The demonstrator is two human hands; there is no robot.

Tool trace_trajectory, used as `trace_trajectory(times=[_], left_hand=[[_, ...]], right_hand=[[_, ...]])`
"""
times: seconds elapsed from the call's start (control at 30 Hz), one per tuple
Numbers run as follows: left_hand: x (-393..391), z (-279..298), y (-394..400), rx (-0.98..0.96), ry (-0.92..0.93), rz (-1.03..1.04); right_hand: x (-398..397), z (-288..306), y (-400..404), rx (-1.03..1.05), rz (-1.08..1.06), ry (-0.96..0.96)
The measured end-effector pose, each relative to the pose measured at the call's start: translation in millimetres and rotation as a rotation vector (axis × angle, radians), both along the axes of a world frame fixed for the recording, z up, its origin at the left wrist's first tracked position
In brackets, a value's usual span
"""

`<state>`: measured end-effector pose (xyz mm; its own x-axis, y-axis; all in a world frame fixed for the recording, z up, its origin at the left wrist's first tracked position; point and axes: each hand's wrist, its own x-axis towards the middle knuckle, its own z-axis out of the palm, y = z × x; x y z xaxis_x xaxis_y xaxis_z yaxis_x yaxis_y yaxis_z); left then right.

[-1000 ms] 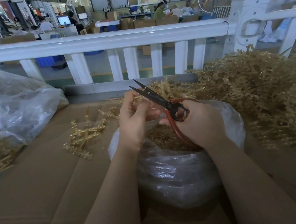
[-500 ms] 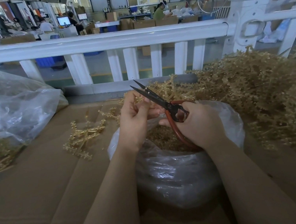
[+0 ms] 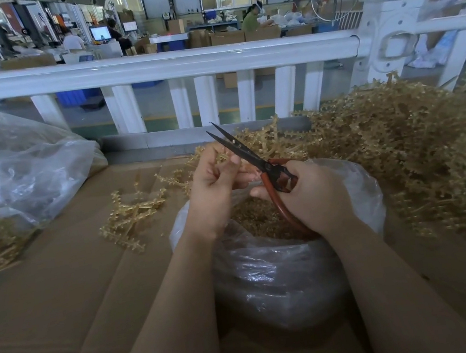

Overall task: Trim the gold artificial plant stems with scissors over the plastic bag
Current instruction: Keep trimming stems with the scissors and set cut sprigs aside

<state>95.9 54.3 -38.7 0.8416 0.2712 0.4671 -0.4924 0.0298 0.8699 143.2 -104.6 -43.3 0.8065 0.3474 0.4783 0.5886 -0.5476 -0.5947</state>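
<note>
A worker at a cardboard-covered bench (image 3: 61,292) is trimming gold artificial plant stems over an open plastic bag (image 3: 277,278). The left hand (image 3: 213,191) is pinching a short gold stem (image 3: 218,156) between thumb and curled fingers, holding it just above the bag mouth. The right hand (image 3: 313,194) is wrapping its fingers round the red handles of the scissors (image 3: 253,159); blades are standing narrowly apart, tips pointing up & away toward the white railing (image 3: 148,66).

Gold offcuts are filling the bag under both hands. A small batch of stems (image 3: 131,214) is lying on the bench to the left; a big untrimmed heap (image 3: 418,148) is piling up on the right, w/ a second clear bag (image 3: 14,178) slumping at far left.

Risks, as I judge them: the blades are sitting v. close to the left thumb & fingertips, so a hurried snip could nick skin. The cut is happening near the bag's back rim, so bits could fly onto the bench instead of dropping in. The bag looks soft & unsupported and could sag or tip if leaned on.

No brand, label or legible writing is showing on the scissors, bags or cardboard; monitors in the background are too far off to read.
</note>
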Motion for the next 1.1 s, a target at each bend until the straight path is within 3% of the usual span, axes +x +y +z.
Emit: trace_trajectory(times=[0.73, 0.9, 1.1], left_hand=[[-3.5, 2.5, -2.2, -0.018, 0.024, -0.060], [-2.5, 1.4, -1.4, -0.092, 0.037, -0.038], [-1.3, 3.3, 2.4, -0.230, 0.059, -0.050]], right_hand=[[-3.7, 1.5, 1.1, 0.013, -0.076, -0.097], [2.0, -2.4, 0.3, 0.041, -0.044, 0.008], [-0.2, 0.8, -0.5, 0.359, 0.089, 0.271]])
